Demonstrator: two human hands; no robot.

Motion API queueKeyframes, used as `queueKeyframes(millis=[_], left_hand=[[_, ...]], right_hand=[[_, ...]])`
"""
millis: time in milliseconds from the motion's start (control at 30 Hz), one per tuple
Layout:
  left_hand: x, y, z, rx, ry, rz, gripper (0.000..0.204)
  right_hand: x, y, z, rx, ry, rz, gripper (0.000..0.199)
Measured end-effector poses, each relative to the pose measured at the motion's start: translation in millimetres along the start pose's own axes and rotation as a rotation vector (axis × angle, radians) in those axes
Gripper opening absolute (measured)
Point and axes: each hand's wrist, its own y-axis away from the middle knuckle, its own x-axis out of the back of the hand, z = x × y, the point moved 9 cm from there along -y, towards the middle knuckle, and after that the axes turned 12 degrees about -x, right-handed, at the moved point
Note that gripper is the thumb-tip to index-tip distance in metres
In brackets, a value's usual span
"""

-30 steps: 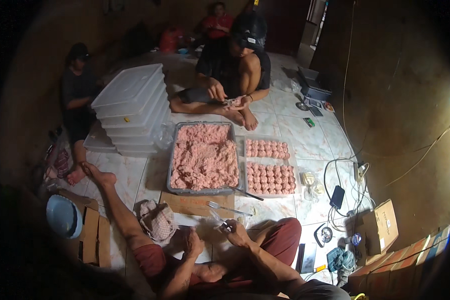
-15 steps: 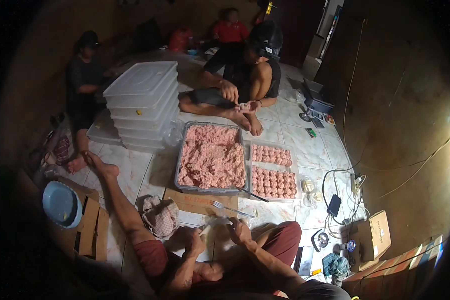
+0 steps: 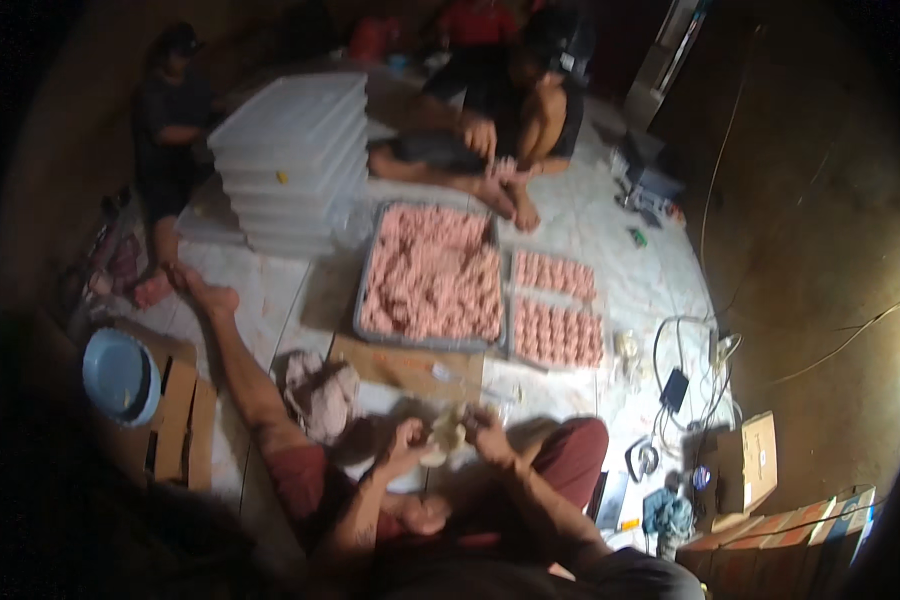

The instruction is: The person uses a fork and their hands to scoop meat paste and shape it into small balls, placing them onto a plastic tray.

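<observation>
Pale doughy lump (image 3: 444,436) sits pinched between left hand (image 3: 406,442) and right hand (image 3: 487,432), just below the big grey tray of pink mince (image 3: 432,275); looks mid-shaping, so next probably needs gentle, even pressing.

Wearer's own body, seen from above: bare forearms, no sleeves visible, nothing visibly worn on wrists or fingers, though blur hides fine detail. Left hand (image 3: 407,440) and right hand (image 3: 488,430) bare, no gloves. Dark red shorts (image 3: 570,462) on both thighs, hems at about the knees. Legs bare below the shorts, left foot (image 3: 198,290) bare, no shoe or sock. Dark shirt (image 3: 610,578) at bottom edge, detail lost in shadow.
</observation>
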Motion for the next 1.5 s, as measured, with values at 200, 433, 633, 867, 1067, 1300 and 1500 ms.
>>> queueKeyframes(millis=[200, 433, 633, 867, 1067, 1300, 1500], left_hand=[[9, 1, 32, 0.295, 0.515, 0.049, 0.021], [-13, -2, 24, 0.427, 0.750, -0.005, 0.026], [-10, -16, 23, 0.338, 0.685, 0.074, 0.023], [-12, -16, 39, 0.418, 0.759, 0.075, 0.020], [18, -3, -13, 0.270, 0.359, 0.187, 0.034], [55, -17, 41, 0.141, -0.320, 0.128, 0.044], [48, 10, 25, 0.176, 0.052, 0.314, 0.034]], right_hand=[[3, 4, -15, -0.137, -0.269, -0.121, 0.022], [-11, 13, -35, -0.089, -0.177, -0.103, 0.024], [8, 2, -10, -0.071, -0.129, -0.158, 0.023], [-7, 6, -13, -0.158, -0.258, -0.275, 0.028], [-11, 3, -1, -0.218, -0.240, -0.311, 0.019], [28, -6, -6, 0.288, 0.759, 0.299, 0.026], [9, 46, -177, 0.617, 0.664, 0.239, 0.014]])
